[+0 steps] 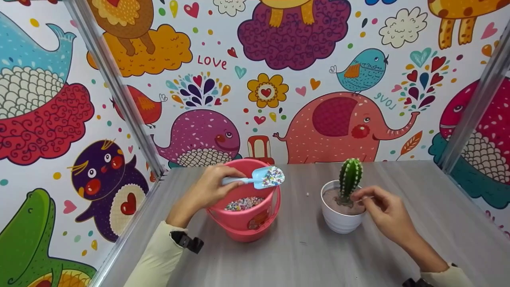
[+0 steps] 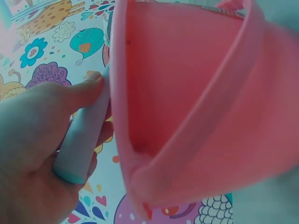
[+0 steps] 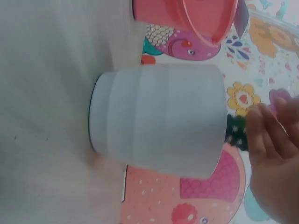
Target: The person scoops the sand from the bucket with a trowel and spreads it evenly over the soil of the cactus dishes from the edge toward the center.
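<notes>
My left hand (image 1: 213, 185) grips the handle of a light blue toy shovel (image 1: 261, 178). Small multicoloured pebbles (image 1: 274, 176) lie heaped in its blade, which is over the right side of a pink bucket (image 1: 243, 223). More pebbles (image 1: 245, 203) cover the bucket's bottom. In the left wrist view, fingers and thumb wrap the pale handle (image 2: 83, 140). My right hand (image 1: 386, 213) is at the right rim of a white ribbed pot (image 1: 343, 221), its loosely bent fingertips beside the cactus (image 1: 350, 177). Whether they touch the stem is unclear. Brownish soil (image 1: 332, 199) fills the pot.
Both containers stand on a grey wood-grain table (image 1: 299, 251). One tiny pale pebble (image 1: 307, 194) lies between them. Behind and to the left rise walls (image 1: 255, 99) printed with cartoon animals, with metal posts (image 1: 115, 83) at the corners. The bucket's pink handle (image 1: 275, 207) hangs down its side.
</notes>
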`<state>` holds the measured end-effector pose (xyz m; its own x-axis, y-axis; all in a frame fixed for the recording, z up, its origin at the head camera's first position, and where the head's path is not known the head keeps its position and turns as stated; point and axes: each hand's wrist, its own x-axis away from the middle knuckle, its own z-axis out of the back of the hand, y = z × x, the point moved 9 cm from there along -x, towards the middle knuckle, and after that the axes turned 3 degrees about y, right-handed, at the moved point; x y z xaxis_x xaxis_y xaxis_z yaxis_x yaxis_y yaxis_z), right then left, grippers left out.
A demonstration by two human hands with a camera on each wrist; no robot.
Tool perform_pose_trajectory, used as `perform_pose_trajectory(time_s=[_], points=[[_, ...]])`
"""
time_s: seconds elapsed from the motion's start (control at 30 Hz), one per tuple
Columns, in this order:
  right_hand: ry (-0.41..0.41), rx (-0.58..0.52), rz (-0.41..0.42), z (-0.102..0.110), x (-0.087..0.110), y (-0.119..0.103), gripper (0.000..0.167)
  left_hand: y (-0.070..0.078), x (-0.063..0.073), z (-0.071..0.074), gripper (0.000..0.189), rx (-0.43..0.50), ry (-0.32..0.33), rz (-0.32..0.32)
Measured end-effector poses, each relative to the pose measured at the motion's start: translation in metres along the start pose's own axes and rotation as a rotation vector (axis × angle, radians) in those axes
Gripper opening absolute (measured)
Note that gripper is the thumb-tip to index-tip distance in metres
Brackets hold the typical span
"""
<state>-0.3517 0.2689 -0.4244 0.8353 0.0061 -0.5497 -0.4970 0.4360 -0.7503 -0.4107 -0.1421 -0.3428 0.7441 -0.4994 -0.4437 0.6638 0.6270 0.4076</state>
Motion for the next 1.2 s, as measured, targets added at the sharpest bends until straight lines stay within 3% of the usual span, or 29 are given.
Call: perform_pose_trajectory(time_s=[0.23, 0.37, 0.53, 0.77, 0.83, 0.93, 1.2], points=[[0.211, 0.08, -0.002, 0.017, -0.002, 0.017, 0.014, 0.008, -0.012, -0.012, 0.018, 0.038, -0.007, -0.028], [0.254, 0.102, -0.014, 0.018, -0.003, 0.027, 0.02, 0.013, -0.017, -0.019, 0.018, 0.03, -0.019, -0.034], [0.136, 0.113, -0.077, 0.005, -0.005, 0.046, 0.052, 0.021, -0.022, -0.027, 0.019, 0.036, -0.032, -0.035], [-0.176, 0.133, -0.258, -0.024, 0.005, 0.076, 0.097, 0.03, -0.032, -0.041, 0.022, 0.051, -0.029, -0.054], [-0.222, 0.16, -0.3, -0.029, 0.008, 0.081, 0.108, 0.032, -0.034, -0.046, 0.022, 0.047, -0.035, -0.053], [-0.241, 0.169, -0.333, -0.034, 0.009, 0.086, 0.117, 0.037, -0.038, -0.053, 0.021, 0.04, -0.042, -0.071], [-0.228, 0.129, -0.36, -0.034, 0.008, 0.087, 0.118, 0.047, -0.047, -0.067, 0.021, 0.019, -0.062, -0.097]])
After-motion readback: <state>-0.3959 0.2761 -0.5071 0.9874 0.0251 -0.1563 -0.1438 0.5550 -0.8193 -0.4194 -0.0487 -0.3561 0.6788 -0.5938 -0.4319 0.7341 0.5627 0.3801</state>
